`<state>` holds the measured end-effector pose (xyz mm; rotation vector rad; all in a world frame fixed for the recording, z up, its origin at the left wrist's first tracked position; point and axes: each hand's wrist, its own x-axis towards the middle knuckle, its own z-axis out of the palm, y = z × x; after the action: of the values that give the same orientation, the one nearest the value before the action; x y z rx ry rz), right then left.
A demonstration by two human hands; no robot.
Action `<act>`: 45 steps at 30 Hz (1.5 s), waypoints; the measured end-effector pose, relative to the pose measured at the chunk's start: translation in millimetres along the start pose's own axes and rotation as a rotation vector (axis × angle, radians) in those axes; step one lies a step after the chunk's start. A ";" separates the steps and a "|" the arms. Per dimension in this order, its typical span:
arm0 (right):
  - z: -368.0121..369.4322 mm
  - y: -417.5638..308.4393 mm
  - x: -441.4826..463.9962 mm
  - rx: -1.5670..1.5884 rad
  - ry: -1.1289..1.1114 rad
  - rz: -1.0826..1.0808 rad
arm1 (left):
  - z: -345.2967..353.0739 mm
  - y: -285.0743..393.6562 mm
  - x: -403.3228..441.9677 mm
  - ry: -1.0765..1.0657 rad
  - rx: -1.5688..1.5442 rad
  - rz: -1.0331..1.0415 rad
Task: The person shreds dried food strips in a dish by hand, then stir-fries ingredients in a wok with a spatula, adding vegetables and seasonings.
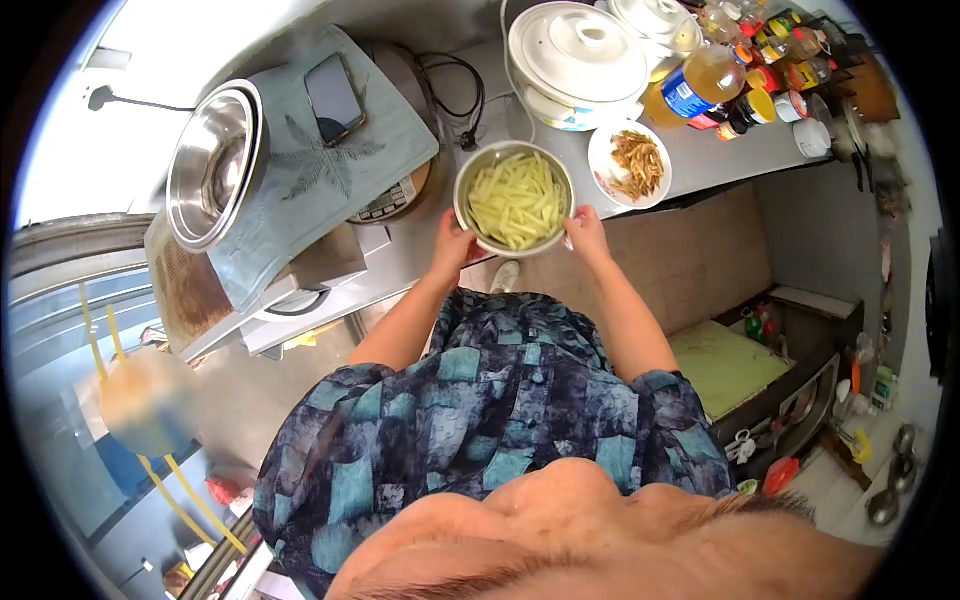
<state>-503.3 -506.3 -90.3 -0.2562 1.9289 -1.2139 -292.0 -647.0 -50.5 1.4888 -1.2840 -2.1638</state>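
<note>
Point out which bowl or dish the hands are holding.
The bowl of pale-green strips, held between left hand and right hand; the white dish of brown strips and the nested steel bowls touch neither hand.

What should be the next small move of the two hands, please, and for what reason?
Probably the left hand and right hand should ease the bowl, kept level, farther over the counter: they hold its two sides, it appears close to the counter's front edge, and its many pale green strips could spill if it tips.
</note>
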 end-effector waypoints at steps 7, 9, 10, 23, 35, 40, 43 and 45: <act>-16.6 1.7 -29.6 -0.095 0.049 -0.203 | -20.1 -1.2 41.8 -0.171 0.111 0.181; -21.1 4.2 -35.9 -0.004 0.079 -0.420 | -22.1 12.9 26.5 -0.197 0.127 0.273; -23.6 -6.7 -49.5 0.038 0.074 -0.422 | -18.7 23.4 9.1 -0.193 0.110 0.311; -47.2 -39.8 -88.2 0.136 0.027 -0.400 | 2.2 34.4 -38.2 -0.204 0.082 0.478; -53.8 -47.1 -74.4 -0.037 0.028 -0.469 | 9.1 46.9 -42.2 -0.158 -0.020 0.399; -40.4 -13.3 -40.6 -0.042 0.024 -0.289 | 3.9 16.3 -2.9 -0.145 0.091 0.218; -44.9 -17.3 -37.6 0.040 -0.083 -0.137 | 3.7 26.5 -4.1 -0.157 0.100 0.154; -49.0 -35.0 -55.1 0.051 -0.060 -0.251 | 1.3 30.3 -15.9 -0.167 0.072 0.236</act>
<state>-512.1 -461.7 -22.6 -0.5137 1.8516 -1.3993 -294.3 -654.7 -17.2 1.1325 -1.5220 -2.1423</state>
